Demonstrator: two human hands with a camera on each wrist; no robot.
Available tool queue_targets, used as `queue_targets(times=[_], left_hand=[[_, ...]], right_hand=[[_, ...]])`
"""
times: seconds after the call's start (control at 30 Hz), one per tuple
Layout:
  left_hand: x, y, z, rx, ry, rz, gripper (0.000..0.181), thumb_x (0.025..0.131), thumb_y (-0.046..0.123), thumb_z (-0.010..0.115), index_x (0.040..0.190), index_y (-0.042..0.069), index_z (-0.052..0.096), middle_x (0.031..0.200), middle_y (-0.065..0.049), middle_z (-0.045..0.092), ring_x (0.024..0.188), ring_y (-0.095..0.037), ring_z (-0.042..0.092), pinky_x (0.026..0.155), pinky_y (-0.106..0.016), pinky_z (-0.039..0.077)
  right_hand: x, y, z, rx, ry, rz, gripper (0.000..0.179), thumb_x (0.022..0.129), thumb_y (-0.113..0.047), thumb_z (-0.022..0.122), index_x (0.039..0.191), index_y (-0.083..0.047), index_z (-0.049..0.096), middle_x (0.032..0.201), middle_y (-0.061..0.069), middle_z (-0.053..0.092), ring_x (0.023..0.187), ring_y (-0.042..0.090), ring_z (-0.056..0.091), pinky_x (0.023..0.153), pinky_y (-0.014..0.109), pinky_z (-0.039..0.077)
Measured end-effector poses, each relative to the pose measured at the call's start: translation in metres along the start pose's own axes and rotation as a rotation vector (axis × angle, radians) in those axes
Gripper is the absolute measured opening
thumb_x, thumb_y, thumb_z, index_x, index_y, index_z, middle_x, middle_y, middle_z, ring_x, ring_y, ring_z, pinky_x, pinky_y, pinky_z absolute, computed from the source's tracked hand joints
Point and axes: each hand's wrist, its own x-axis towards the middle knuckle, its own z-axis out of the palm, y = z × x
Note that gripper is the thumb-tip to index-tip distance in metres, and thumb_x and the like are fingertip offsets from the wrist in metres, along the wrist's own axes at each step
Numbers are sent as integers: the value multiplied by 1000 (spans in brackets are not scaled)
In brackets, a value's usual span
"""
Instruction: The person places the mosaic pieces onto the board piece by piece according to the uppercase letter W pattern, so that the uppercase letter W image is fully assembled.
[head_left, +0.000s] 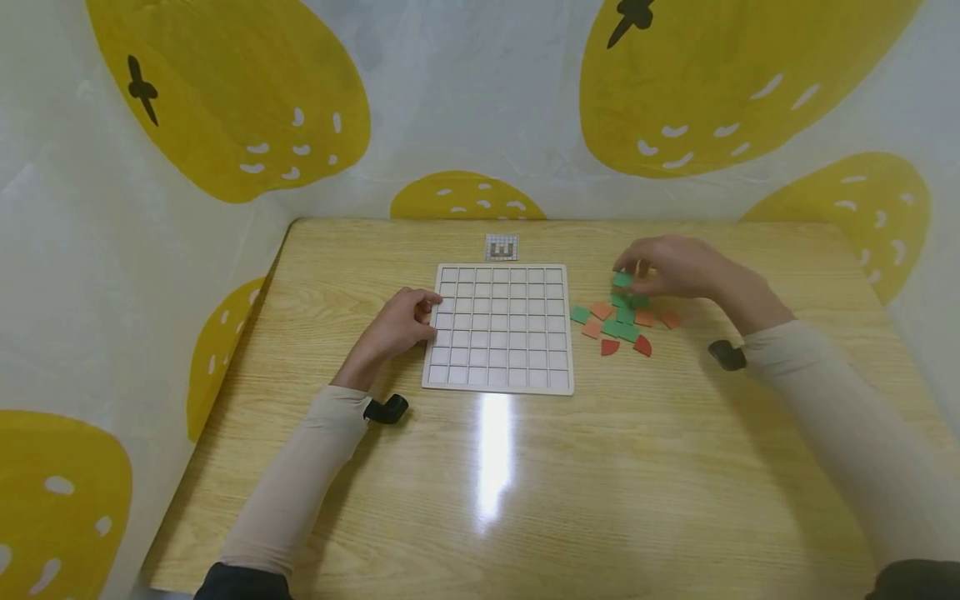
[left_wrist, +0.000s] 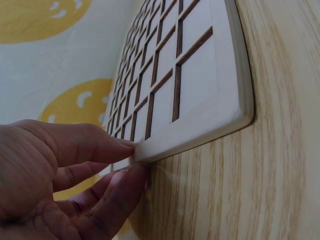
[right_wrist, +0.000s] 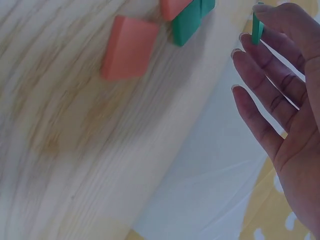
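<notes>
A white square board (head_left: 498,340) divided into a grid of cells lies flat on the wooden table. My left hand (head_left: 393,327) grips its left edge; in the left wrist view the thumb (left_wrist: 95,142) rests on the rim, with fingertips against the side. Above the pile at the right, my right hand (head_left: 678,267) pinches a green square tile (right_wrist: 257,29) between thumb and fingers. Under and beside this hand lie several green tiles (head_left: 625,315), several orange square tiles (head_left: 592,329) and two red quarter-round tiles (head_left: 610,347).
Behind the board lies a small card (head_left: 502,247) printed with a grid and a dark, E-like shape. One orange tile (head_left: 670,319) sits apart at the pile's right. A white sheet (head_left: 480,100) with yellow fruit prints hangs around the table's back and sides.
</notes>
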Motion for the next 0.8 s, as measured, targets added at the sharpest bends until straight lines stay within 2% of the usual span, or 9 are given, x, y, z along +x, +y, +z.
queue_targets(times=[0.43,0.8], left_hand=[[1,1,0,-15,-1,-16,54,86,-5,73,137,3,58,113,-13,50,96,-25,50,79,-35,48],[1,0,0,-10,1,-22,53,86,-4,74,137,4,59,114,-13,51,97,-25,51,80,-35,47]], right_hand=[[20,-16,2,12,-8,-44,32,87,-19,78,118,-14,73,108,-2,71,94,18,68,80,46,53],[35,-29,5,49,-9,-114,31,87,-16,77,117,-11,73,106,1,71,93,19,67,81,44,53]])
